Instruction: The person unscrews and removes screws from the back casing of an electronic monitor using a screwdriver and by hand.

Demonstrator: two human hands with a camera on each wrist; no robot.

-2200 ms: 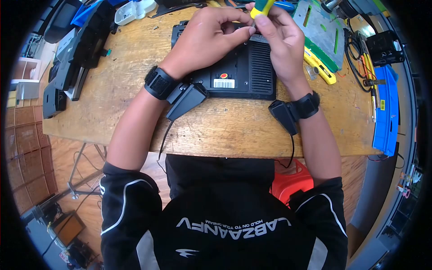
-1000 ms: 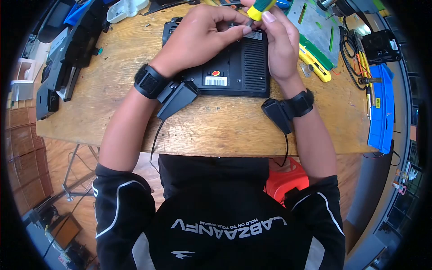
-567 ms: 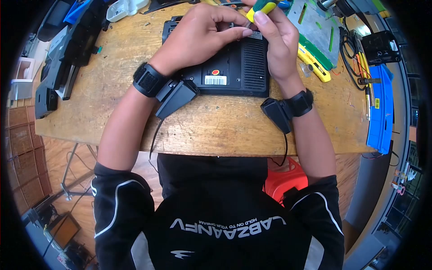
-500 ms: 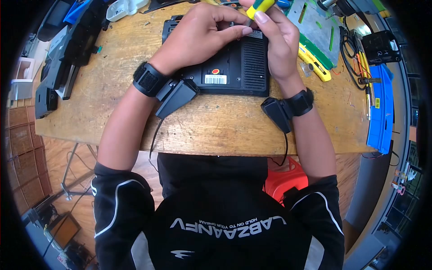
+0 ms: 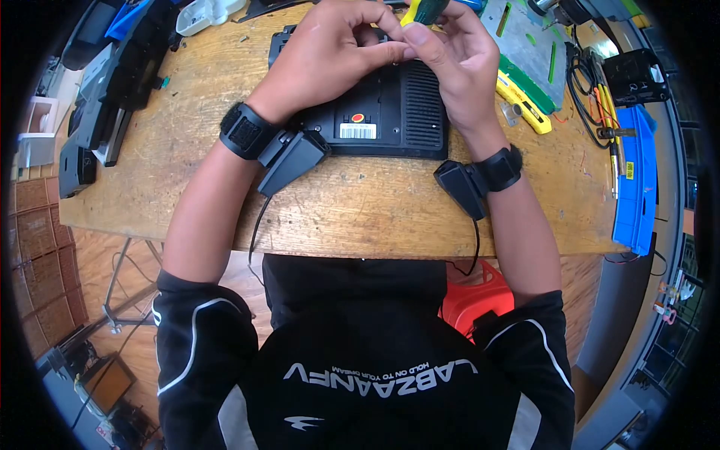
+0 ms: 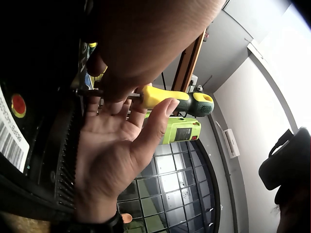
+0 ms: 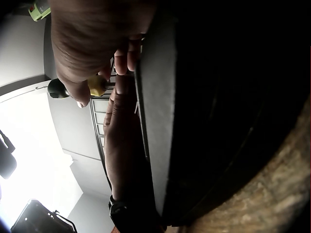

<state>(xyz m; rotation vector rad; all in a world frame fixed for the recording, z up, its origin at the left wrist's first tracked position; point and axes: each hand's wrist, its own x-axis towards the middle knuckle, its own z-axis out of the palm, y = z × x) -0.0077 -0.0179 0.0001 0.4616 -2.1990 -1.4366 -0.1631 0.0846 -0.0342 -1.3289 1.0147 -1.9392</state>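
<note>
Looks bright and fairly crisp in the head view, with a soft sheen on the bench (image 5: 360,214), bowed edges and blackened corners. Runs to harsh contrast in the left wrist view, glaring white at upper right, deep shadow across the black device (image 6: 43,138). Appears darkest in the right wrist view, backlit from the left, blurred at lower right.

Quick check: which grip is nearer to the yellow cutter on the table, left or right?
Right. The right grip is just to the left of the yellow cutter; the left grip is farther left, over the black device.
</note>
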